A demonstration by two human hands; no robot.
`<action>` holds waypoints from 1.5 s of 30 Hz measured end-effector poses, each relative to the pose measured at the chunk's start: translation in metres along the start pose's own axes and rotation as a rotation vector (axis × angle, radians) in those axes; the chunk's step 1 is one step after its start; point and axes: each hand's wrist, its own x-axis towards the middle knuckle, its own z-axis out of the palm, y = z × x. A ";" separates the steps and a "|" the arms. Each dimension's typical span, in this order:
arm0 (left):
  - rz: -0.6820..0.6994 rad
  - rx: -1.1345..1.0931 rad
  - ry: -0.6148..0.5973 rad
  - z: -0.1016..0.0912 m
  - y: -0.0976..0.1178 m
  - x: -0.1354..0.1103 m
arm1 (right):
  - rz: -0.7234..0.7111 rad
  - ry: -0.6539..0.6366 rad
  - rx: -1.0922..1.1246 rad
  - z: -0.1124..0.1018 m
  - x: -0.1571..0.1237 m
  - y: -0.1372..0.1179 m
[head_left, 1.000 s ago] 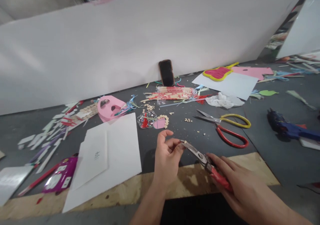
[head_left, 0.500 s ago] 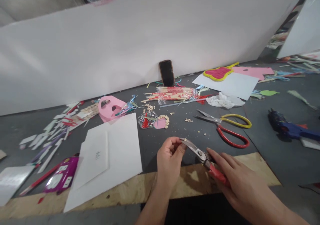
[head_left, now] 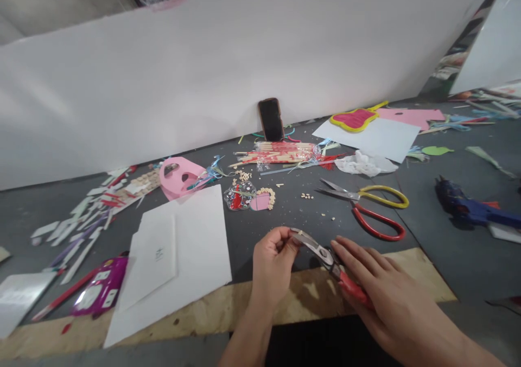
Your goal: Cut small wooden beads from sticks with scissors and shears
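My right hand (head_left: 378,288) grips the red handles of a pair of metal cutting pliers (head_left: 321,254), whose jaws point left toward my left hand. My left hand (head_left: 273,261) is curled into a pinch right at the jaw tips, holding a tiny pale piece there that is too small to name. Both hands hover over the near edge of the grey table (head_left: 448,258), above a strip of bare plywood (head_left: 309,296).
Red and yellow scissors (head_left: 368,207) lie just beyond the hands. White paper sheets (head_left: 179,247) lie to the left, with a purple packet (head_left: 100,285). Farther back are a pink mask (head_left: 179,176), a bundle of sticks (head_left: 283,152), a phone (head_left: 271,118) and, right, a blue glue gun (head_left: 468,209).
My left hand's fingers have closed from loosely open into a pinch at the plier tips. Both hands and the pliers shifted only slightly.
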 end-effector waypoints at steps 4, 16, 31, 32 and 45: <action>-0.034 -0.016 -0.009 0.001 0.006 0.000 | 0.002 -0.055 0.008 -0.002 0.001 0.001; -0.010 0.033 0.018 0.003 0.003 -0.001 | -0.018 -0.069 0.010 -0.002 0.002 -0.004; -0.001 -0.005 -0.028 0.003 -0.001 0.003 | -0.026 -0.054 -0.016 -0.004 0.004 0.003; 0.000 -0.011 -0.037 0.003 -0.001 0.003 | -0.030 -0.052 -0.015 -0.005 0.004 0.003; 0.018 0.070 -0.029 0.004 -0.003 0.001 | -0.050 -0.095 0.010 -0.006 0.002 0.000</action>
